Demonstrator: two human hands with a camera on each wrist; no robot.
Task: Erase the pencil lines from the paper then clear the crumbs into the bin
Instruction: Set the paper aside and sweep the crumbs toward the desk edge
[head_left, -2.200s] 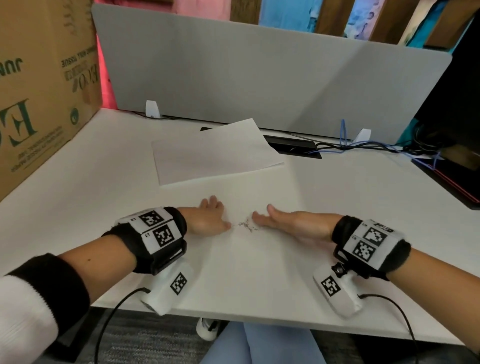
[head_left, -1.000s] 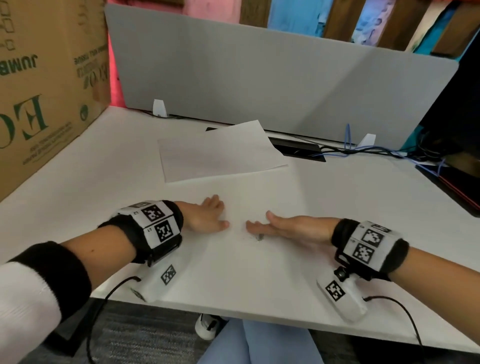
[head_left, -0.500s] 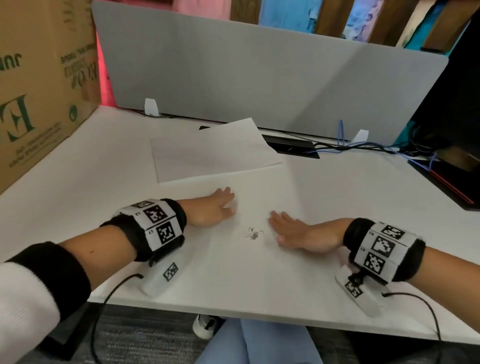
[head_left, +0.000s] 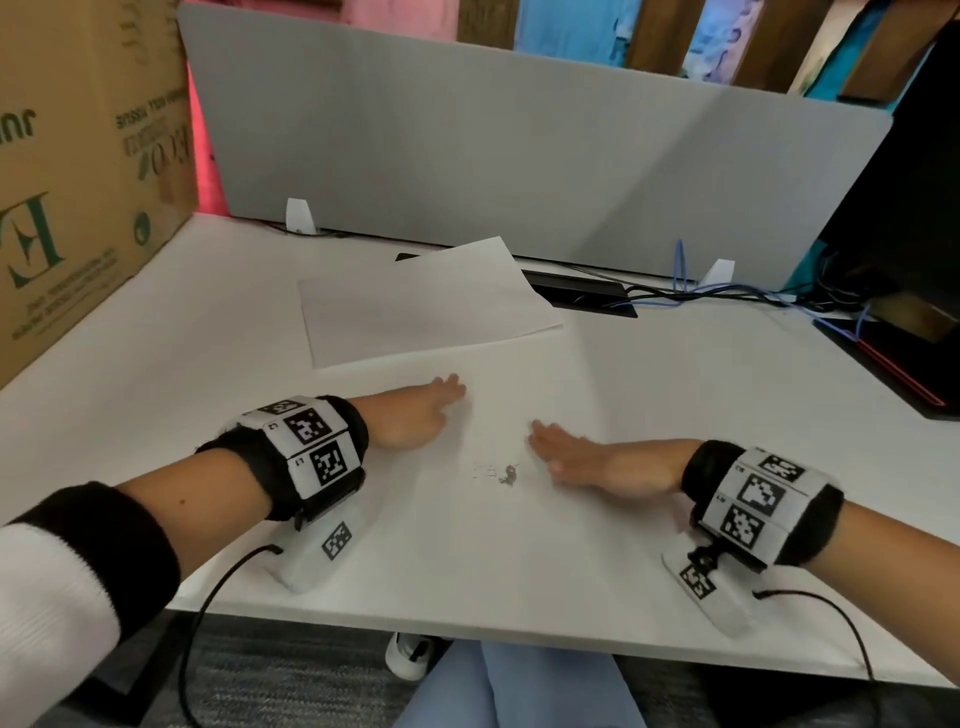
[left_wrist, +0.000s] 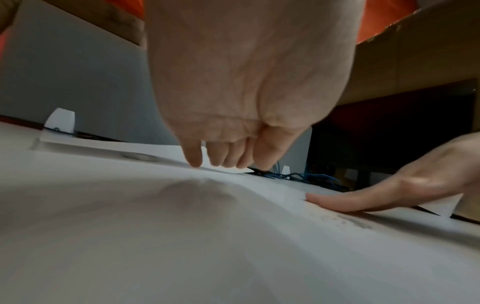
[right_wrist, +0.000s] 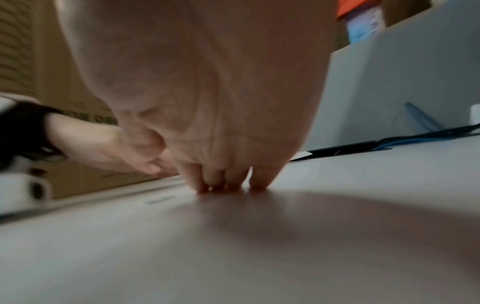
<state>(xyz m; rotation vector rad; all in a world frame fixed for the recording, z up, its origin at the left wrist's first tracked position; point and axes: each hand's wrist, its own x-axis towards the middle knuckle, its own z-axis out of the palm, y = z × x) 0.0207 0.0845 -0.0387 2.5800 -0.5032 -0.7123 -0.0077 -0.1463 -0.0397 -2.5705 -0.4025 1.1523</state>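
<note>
A small grey heap of eraser crumbs (head_left: 501, 472) lies on the white desk (head_left: 467, 571) between my two hands. My left hand (head_left: 415, 413) rests flat on the desk up and left of the heap, fingers straight, holding nothing. My right hand (head_left: 576, 456) lies flat just right of the crumbs, fingers together and pressed to the surface (right_wrist: 228, 181). The white sheet of paper (head_left: 415, 304) lies farther back, beyond both hands. In the left wrist view the crumbs (left_wrist: 348, 219) show in front of the right hand's fingers (left_wrist: 363, 202). No bin is in view.
A large cardboard box (head_left: 78, 171) stands at the left edge. A grey partition (head_left: 519, 156) closes the back, with a cable slot and blue cables (head_left: 670, 299) at its foot. A dark object (head_left: 893, 353) sits at the right. The desk's front edge runs close to my wrists.
The right hand drew back to the right after sweeping left, leaving the crumbs bared in a heap. The left hand shifted slightly away and up from the heap.
</note>
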